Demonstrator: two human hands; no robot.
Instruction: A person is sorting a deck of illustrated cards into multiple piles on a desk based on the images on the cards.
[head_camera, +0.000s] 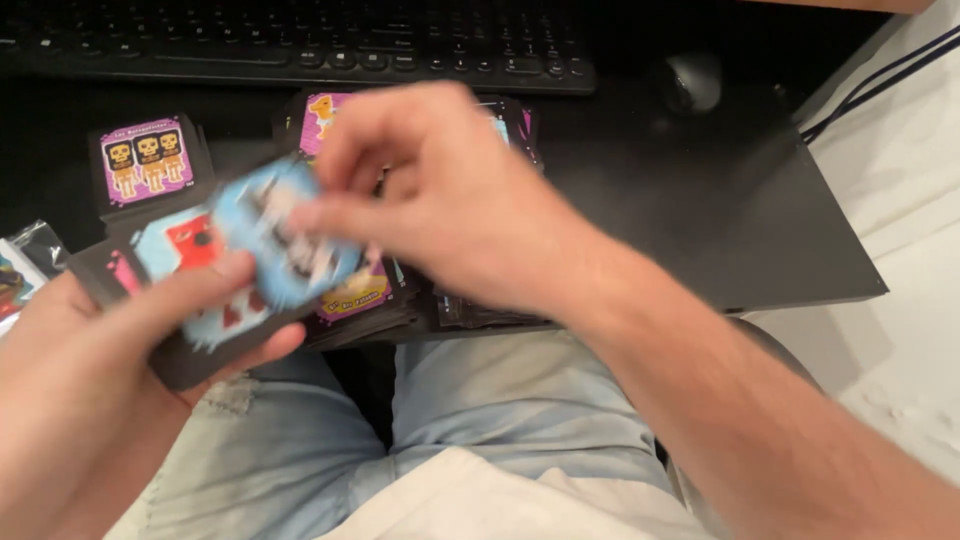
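Note:
My left hand (90, 370) grips a thick stack of black-backed picture cards (180, 290), thumb across the top card, which has a light blue picture. My right hand (450, 200) reaches across from the right and pinches one blurred blue card (285, 235) just above that stack. Under and behind my hands, more cards lie on the black desk: a pile with a purple card showing three skeleton figures (148, 160), a purple card with an orange figure (325, 115), and piles near the desk edge (365, 300).
A black keyboard (300, 45) runs along the back of the black desk (720, 210), with a dark mouse (690, 80) at its right. Black cables (880, 80) cross white fabric at right. My light jeans (500, 400) show below.

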